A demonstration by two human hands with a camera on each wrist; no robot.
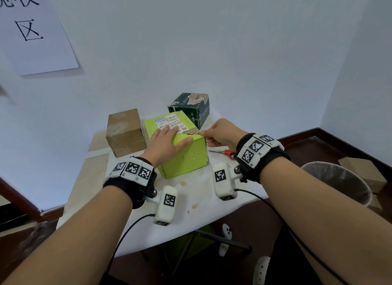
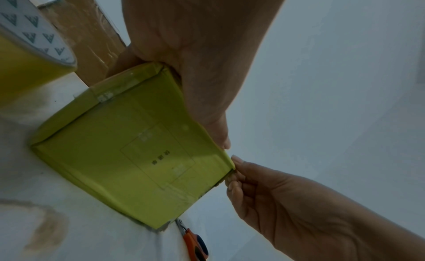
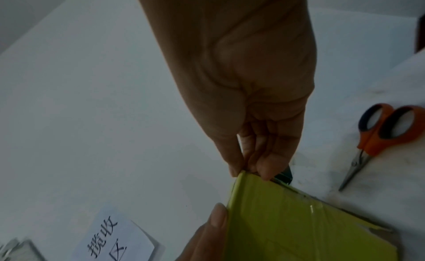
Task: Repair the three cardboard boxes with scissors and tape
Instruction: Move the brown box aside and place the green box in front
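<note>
Up top, green box (corner torn)

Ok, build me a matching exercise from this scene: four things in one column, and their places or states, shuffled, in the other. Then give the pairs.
Things:
1. green box
2. brown box
3. scissors
4. dark green box

Places or states:
A. lying flat on the table, right of the green box
B. pressed from above by the left hand, its top corner pinched by the right hand
C. standing left of the green box
D. standing behind the green box

Pairs: 1-B, 2-C, 3-A, 4-D
</note>
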